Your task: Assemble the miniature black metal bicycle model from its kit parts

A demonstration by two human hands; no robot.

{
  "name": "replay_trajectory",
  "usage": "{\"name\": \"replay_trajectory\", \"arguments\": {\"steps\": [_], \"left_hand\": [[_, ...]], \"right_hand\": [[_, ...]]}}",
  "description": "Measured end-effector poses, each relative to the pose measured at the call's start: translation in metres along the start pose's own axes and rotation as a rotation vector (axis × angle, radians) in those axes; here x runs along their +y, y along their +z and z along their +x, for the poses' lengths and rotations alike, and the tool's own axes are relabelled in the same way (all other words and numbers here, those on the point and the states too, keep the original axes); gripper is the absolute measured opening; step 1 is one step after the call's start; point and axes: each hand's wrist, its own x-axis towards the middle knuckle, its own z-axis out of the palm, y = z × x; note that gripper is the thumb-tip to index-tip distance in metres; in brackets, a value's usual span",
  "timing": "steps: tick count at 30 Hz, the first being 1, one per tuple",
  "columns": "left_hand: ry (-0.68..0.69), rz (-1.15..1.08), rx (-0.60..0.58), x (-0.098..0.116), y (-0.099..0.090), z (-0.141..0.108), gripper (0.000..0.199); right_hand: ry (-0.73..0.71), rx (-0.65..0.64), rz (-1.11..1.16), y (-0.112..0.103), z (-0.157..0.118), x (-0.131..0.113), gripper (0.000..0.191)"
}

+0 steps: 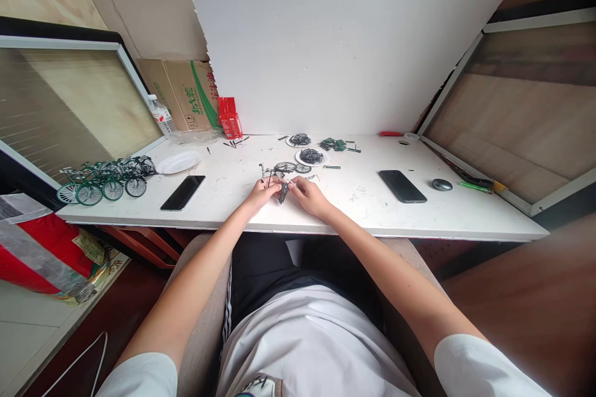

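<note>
Near the front edge of the white table point(335, 211), my left hand point(261, 193) has its fingers closed on a small dark model bicycle part point(283, 193), with thin dark rods standing up by the fingertips. My right hand point(307, 195) meets it from the right, its thumb and forefinger pinched together close to the same part; what they hold is too small to name. Just beyond the hands lie two small spoked wheels point(285, 167). Farther back, two white plates carry piles of black parts point(311, 156), beside green flat pieces point(333, 144).
Several assembled model bicycles point(100, 183) stand at the left, near an empty white plate point(179, 162) and a phone point(183, 193). Another phone point(402, 186) and a mouse point(442, 185) lie at the right. A red box point(230, 118) stands behind, before a white board point(344, 56).
</note>
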Motion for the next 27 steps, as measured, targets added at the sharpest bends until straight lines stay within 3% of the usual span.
{"name": "replay_trajectory", "arguments": {"steps": [27], "left_hand": [[-0.004, 0.026, 0.019, -0.0009, 0.0009, 0.0005, 0.029]], "right_hand": [[0.005, -0.011, -0.016, 0.0012, 0.0008, 0.0038, 0.039]]}}
